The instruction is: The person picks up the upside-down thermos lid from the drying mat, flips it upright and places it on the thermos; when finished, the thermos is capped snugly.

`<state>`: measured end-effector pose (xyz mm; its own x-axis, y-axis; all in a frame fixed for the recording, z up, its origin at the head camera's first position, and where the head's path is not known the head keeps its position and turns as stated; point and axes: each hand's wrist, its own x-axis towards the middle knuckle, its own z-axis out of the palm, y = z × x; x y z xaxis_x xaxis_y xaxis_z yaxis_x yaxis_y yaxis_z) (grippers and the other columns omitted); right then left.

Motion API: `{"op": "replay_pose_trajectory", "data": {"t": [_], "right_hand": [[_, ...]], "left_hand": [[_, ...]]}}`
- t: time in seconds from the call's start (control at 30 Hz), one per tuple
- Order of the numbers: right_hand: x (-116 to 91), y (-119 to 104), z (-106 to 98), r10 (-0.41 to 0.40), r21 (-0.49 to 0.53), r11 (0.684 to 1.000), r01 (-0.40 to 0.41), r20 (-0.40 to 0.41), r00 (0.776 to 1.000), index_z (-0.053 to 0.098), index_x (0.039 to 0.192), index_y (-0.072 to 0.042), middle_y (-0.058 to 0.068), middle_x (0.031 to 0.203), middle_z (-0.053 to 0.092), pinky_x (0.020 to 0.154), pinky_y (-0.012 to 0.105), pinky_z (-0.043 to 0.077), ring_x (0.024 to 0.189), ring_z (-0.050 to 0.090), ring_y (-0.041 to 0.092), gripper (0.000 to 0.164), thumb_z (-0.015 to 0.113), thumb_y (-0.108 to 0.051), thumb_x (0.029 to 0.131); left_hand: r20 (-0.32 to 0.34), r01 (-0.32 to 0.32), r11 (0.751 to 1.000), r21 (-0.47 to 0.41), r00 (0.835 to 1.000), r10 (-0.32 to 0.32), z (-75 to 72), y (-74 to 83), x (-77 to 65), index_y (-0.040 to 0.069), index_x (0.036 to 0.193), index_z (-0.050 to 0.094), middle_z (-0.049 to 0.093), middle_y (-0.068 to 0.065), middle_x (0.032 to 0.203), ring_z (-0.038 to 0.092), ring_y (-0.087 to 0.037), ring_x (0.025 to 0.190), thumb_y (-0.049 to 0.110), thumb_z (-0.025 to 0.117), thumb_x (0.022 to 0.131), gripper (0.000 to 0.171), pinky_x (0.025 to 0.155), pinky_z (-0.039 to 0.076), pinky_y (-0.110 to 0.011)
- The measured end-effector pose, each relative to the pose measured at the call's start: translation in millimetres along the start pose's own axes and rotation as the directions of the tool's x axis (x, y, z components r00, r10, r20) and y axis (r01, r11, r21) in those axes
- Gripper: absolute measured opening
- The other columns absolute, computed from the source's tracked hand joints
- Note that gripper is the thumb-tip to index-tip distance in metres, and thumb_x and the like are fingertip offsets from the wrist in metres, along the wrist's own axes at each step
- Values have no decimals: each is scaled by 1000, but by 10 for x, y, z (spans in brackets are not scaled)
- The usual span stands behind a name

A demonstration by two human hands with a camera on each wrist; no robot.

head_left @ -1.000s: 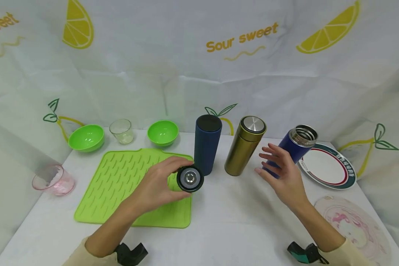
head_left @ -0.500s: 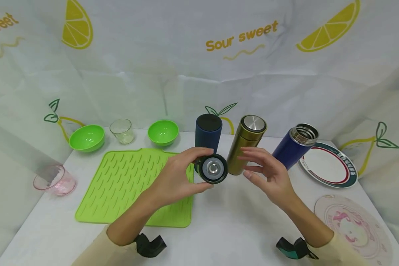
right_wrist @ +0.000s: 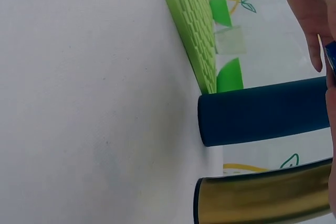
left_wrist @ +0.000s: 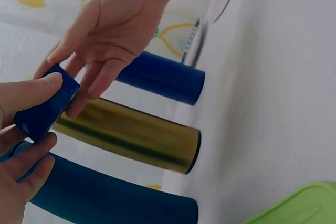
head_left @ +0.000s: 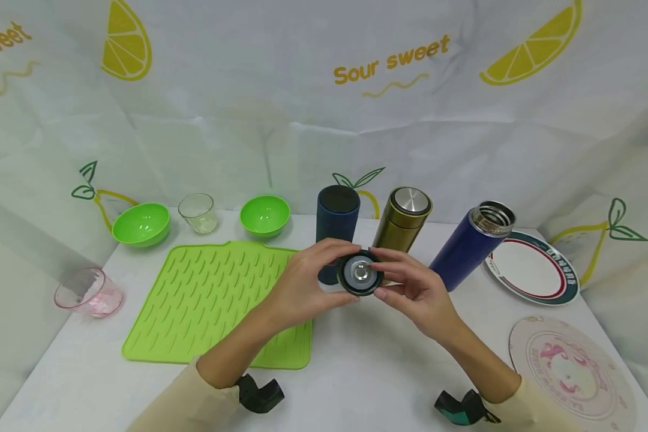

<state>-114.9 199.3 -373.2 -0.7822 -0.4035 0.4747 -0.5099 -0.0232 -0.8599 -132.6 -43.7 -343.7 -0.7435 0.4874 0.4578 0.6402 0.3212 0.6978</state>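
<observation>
A dark blue bottle lid [head_left: 359,273] is held up above the table, its grey underside facing the head camera. My left hand [head_left: 305,282] grips it from the left, thumb below and fingers above. My right hand [head_left: 423,294] meets its right edge, fingertips over the rim and thumb under it. The left wrist view shows the lid's blue side [left_wrist: 47,103] between both hands. Behind the hands stand a dark blue tumbler [head_left: 337,216] and a gold flask [head_left: 402,225], both capped. To the right, a blue flask [head_left: 467,252] stands uncapped, its steel mouth showing.
A green drying mat [head_left: 210,300] lies left of centre. Along the back are two green bowls [head_left: 140,225] and a clear glass [head_left: 198,215]. A pink glass [head_left: 92,294] stands far left. At right lie a rimmed plate [head_left: 534,267] and a pink round mat [head_left: 572,366].
My left hand has carried the lid rightward, from beside the mat to in front of the tumbler and gold flask. My right hand has come left, away from the blue flask, onto the lid.
</observation>
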Motion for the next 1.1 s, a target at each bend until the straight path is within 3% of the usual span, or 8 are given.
{"op": "replay_pose_trajectory", "data": {"t": [0.37,0.53,0.67,0.93,1.1], "right_hand": [[13,26,-74,-11,2,1000,11,19,1000,60,126,18,-1,150,57,89,25,61,128,65,10,44,68,21,83],[31,-19,-79,14,-19,1000,-14,11,1000,62,125,17,-4,148,58,88,28,62,127,65,10,44,70,21,82],[34,-34,-66,23,-13,1000,-23,19,1000,63,124,17,-5,148,58,88,29,62,125,66,10,43,70,21,81],[41,-16,-80,3,74,997,-7,55,998,48,139,18,0,154,54,90,29,61,136,60,13,54,65,18,88],[50,-21,-77,35,79,996,-38,40,999,49,143,11,-3,149,58,92,29,61,132,62,10,51,60,15,93]], "left_hand": [[23,10,1000,-27,1000,-9,0,-15,12,10,138,62,65,-4,134,68,-17,117,17,93,74,71,93,60,-24],[5,126,988,-91,992,-126,-38,10,36,10,131,68,73,-5,120,73,-12,92,19,83,86,48,81,61,-20],[1,188,976,-108,982,-189,-50,21,47,9,121,73,79,-6,108,73,-9,83,19,79,90,33,75,61,-20],[-10,160,974,-160,986,-164,-78,42,23,8,121,73,77,-8,116,75,-18,97,10,82,86,36,75,62,-18],[-41,74,982,-171,996,-83,-58,58,13,4,120,73,76,-10,112,75,-20,101,3,82,83,38,75,61,-18]]}}
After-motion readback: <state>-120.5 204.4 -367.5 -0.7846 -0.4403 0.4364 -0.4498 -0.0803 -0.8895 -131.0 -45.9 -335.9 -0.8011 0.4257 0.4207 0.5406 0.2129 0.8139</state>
